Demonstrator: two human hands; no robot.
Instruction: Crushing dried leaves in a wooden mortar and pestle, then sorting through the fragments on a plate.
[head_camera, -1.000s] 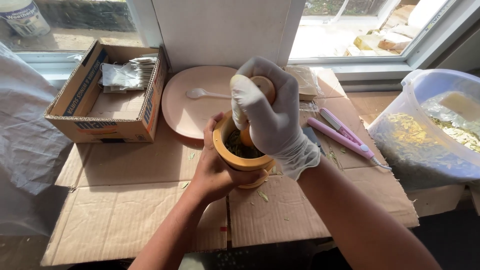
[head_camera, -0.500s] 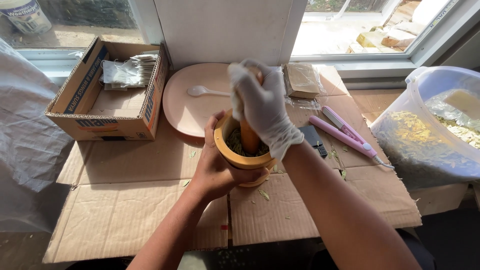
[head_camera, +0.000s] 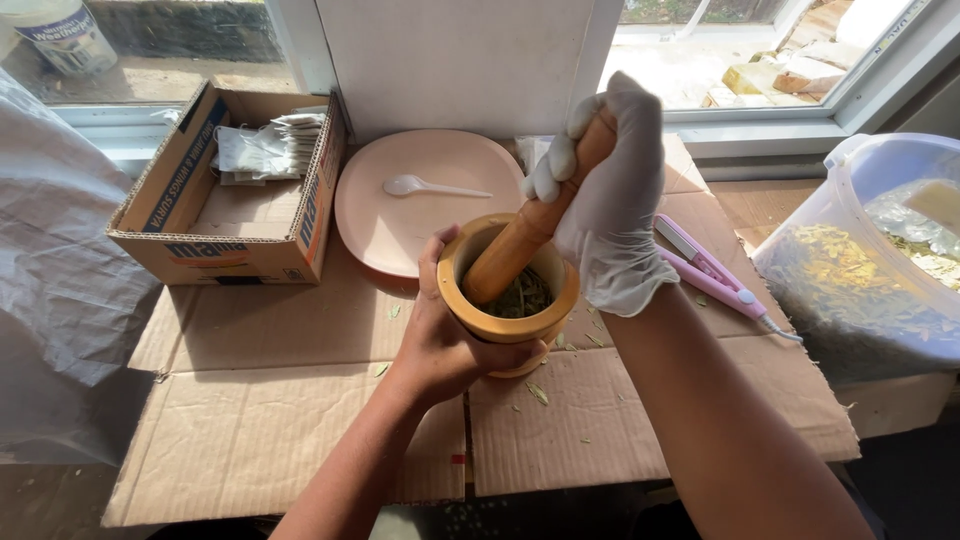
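Both of our hands are on the grinding set at the middle of the flattened cardboard (head_camera: 300, 420). Our left hand (head_camera: 440, 345), bare, wraps around the near side of the wooden mortar (head_camera: 510, 318), thumb up along its rim, fingers closed tight on the outside wall. The mortar stands upright on the cardboard, just in front of the pink plate (head_camera: 400, 215). Our right hand (head_camera: 610, 215), in a white glove, is closed firmly around the upper end of the wooden pestle (head_camera: 525, 240). The pestle is tilted, its top leaning up and to the right, its lower end down inside the mortar against the left inner wall. Green crushed leaves (head_camera: 522, 295) lie in the bottom of the mortar, beside the pestle's tip. A few leaf flakes are scattered on the cardboard near the mortar's base.

On the pink plate lies a white plastic spoon (head_camera: 430, 187). To the left stands an open cardboard box (head_camera: 230, 225) with small packets (head_camera: 270, 150) in its far corner. A pink tool (head_camera: 710, 270) lies on the cardboard just right of our gloved wrist. Further right sits a clear plastic tub (head_camera: 870, 250) holding dried yellow-green leaves.
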